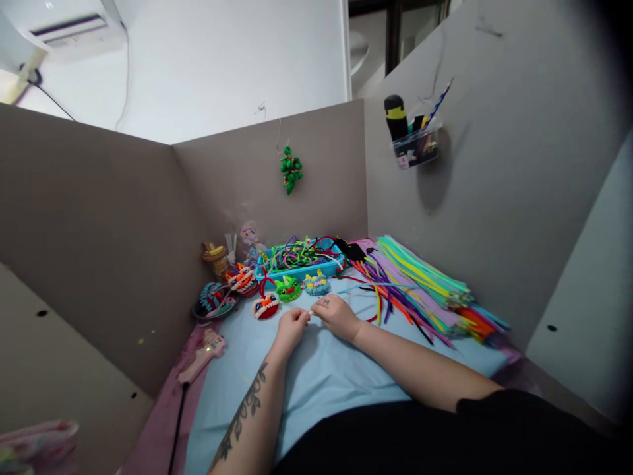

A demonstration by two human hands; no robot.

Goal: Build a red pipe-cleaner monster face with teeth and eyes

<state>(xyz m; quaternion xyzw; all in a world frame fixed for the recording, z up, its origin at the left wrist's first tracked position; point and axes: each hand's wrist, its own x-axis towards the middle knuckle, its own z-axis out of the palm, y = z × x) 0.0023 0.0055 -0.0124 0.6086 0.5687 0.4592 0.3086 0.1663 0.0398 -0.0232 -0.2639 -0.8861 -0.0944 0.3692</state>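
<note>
My left hand point(293, 327) and my right hand point(337, 315) meet above the blue cloth point(316, 376), fingertips close together. Both are closed in a pinch. A tiny pale bit point(310, 315) shows between them, too small to name. Just beyond the hands lie fuzzy pipe-cleaner faces: a red and white one point(266, 306), a green one point(287, 289) and a light blue one point(316, 283). A light blue pipe cleaner point(376, 287) stretches to the right behind my right hand.
A blue tray point(277, 272) heaped with pipe-cleaner pieces stands at the back. Bundles of coloured pipe cleaners point(420, 280) cover the right side. At left are a dark bowl point(202, 315) and a pink hot glue gun point(204, 356) with a cord. Grey panels point(267, 178) enclose the table.
</note>
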